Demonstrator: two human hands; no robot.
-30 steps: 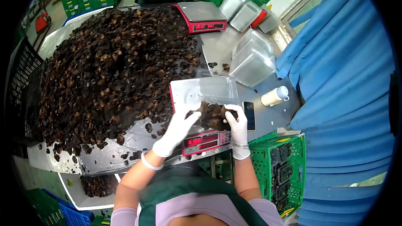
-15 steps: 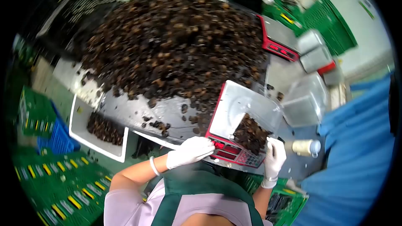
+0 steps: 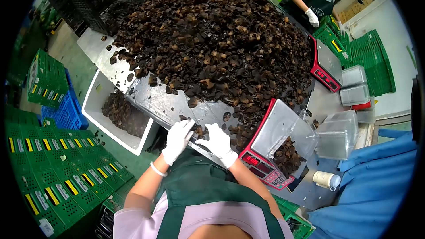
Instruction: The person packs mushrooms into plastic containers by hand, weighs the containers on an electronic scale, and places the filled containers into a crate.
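My left hand (image 3: 178,138), in a white glove, is at the table's front edge, its fingers together by a few dark pieces; what they hold is hidden. Just to its right, my right hand (image 3: 217,141), also gloved, has thumb and fingers apart around small dark pieces (image 3: 200,131) on the metal. Behind both hands rises a large heap of dark brown, mushroom-like pieces (image 3: 212,44). The red scale (image 3: 276,121) is right of my hands, its display lit. On it rests an open clear container (image 3: 304,136) with dark pieces (image 3: 287,157) in it.
A white bin (image 3: 95,102) with dark pieces stands below the table's left front. Stacked clear containers (image 3: 337,135), a bottle (image 3: 326,179) and a second scale (image 3: 326,64) are at right. Green crates (image 3: 57,172) fill the lower left. A co-worker (image 3: 312,0) stands across the table.
Both hands have left the scale and container and moved left to the table's front edge, close together. The view has swung left. The scale's container stays on it with its pieces.
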